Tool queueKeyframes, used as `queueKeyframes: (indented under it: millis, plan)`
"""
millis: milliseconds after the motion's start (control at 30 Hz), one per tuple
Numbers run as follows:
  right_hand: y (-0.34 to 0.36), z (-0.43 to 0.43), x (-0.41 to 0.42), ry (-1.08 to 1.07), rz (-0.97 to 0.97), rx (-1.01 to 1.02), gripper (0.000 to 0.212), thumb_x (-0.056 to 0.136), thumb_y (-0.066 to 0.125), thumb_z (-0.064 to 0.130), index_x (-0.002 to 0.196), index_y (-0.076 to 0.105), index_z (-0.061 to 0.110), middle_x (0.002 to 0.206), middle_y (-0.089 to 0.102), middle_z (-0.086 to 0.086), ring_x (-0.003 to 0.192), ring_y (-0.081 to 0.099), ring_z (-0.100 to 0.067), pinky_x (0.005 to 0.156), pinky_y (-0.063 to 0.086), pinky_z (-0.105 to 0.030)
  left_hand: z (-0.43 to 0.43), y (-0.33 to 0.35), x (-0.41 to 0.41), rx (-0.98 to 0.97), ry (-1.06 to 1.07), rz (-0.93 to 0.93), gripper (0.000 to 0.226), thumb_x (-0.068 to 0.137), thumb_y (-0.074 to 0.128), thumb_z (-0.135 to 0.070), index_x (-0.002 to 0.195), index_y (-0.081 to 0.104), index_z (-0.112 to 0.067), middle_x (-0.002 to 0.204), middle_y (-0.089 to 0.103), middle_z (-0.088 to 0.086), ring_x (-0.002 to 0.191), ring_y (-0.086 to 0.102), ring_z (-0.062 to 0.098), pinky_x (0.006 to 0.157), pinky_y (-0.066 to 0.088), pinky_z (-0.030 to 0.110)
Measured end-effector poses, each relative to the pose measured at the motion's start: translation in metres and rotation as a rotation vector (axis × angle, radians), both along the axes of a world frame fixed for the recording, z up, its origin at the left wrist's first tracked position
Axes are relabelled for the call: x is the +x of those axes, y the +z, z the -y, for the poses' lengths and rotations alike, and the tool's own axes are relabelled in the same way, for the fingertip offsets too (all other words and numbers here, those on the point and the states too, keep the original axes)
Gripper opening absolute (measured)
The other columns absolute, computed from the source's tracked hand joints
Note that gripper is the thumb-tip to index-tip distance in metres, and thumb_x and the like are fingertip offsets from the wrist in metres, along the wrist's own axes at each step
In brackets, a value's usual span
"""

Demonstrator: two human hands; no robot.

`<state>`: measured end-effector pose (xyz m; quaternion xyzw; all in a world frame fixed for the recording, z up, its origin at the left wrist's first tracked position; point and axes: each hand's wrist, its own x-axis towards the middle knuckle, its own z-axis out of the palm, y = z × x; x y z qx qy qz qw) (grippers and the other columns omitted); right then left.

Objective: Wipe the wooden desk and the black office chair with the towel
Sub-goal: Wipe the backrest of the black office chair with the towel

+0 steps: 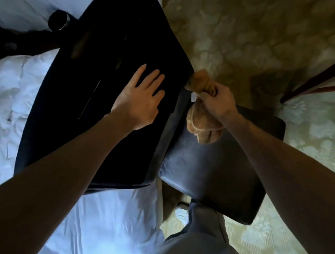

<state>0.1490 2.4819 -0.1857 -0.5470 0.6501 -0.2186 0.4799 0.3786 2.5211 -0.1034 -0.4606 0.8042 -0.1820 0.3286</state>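
The black office chair [108,57] fills the middle of the view, seen from above. Its big dark back lies to the left, over the bed [19,110] with its white crumpled sheets. Its seat [218,177] is lower down on the right and looks a bit shiny. The left hand [139,100] lies flat on the chair back. Its fingers are straight and spread a little, and it holds nothing. The right hand [217,102] is at the right edge of the chair back, where the back and the seat come close. Its fingers are curled tight round the brown towel [199,124]. One bunch of the towel sticks out above the hand and touches the edge of the chair back. A bigger bunch hangs below the hand, over the top of the seat. A small white tag shows on the towel just beside the hand. Both arms are bare. Below the seat are a grey trouser leg [206,224] and a white shoe [182,214] on the floor. The carpet [262,44] is pale green with a leafy pattern. A dark red wooden edge [308,81] shows at the far right, well apart from the hands. A round black thing [58,20] sits at the top left, near the chair back; I cannot tell what it is
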Motion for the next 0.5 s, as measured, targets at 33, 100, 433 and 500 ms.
queueKeyframes:
  millis: [33,100,433,500]
  plan:
    - [0.001,0.015,0.000,-0.004,-0.006,-0.008,0.010,0.088,0.065,0.032,0.096,0.062,0.026,0.092,0.066,-0.001,0.092,0.062,-0.025,0.081,0.047,-0.034,0.002,-0.003,0.000,0.005,0.009,0.020,0.062,0.102,0.026,-0.051,0.159,0.032,-0.028,0.172,0.007,0.010,0.159,-0.003,0.029,0.126,-0.005,0.057]
    - [0.000,0.039,0.003,-0.023,-0.054,-0.035,0.014,0.092,0.065,0.027,0.105,0.066,0.024,0.093,0.061,0.003,0.090,0.056,-0.019,0.078,0.040,-0.029,0.003,-0.006,0.005,-0.009,-0.011,-0.042,0.061,0.102,0.030,-0.046,0.157,0.037,-0.024,0.171,0.011,0.014,0.159,0.001,0.031,0.126,-0.003,0.056]
    - [-0.028,-0.026,0.067,0.342,-0.083,0.151,0.051,0.093,0.069,0.039,0.141,0.058,0.028,0.127,0.070,0.001,0.118,0.065,-0.022,0.098,0.050,-0.028,-0.004,-0.005,0.016,-0.020,-0.003,-0.061,0.061,0.100,0.027,-0.045,0.155,0.042,-0.025,0.170,0.016,0.015,0.159,0.007,0.033,0.127,0.003,0.057]
    - [-0.031,-0.065,0.065,0.519,-0.117,0.229,0.045,0.090,0.072,0.043,0.130,0.064,0.023,0.119,0.072,-0.004,0.112,0.068,-0.026,0.095,0.054,-0.035,-0.007,-0.004,0.014,-0.017,-0.014,-0.038,0.062,0.099,0.023,-0.045,0.156,0.040,-0.025,0.171,0.012,0.016,0.159,0.004,0.035,0.126,0.004,0.058]
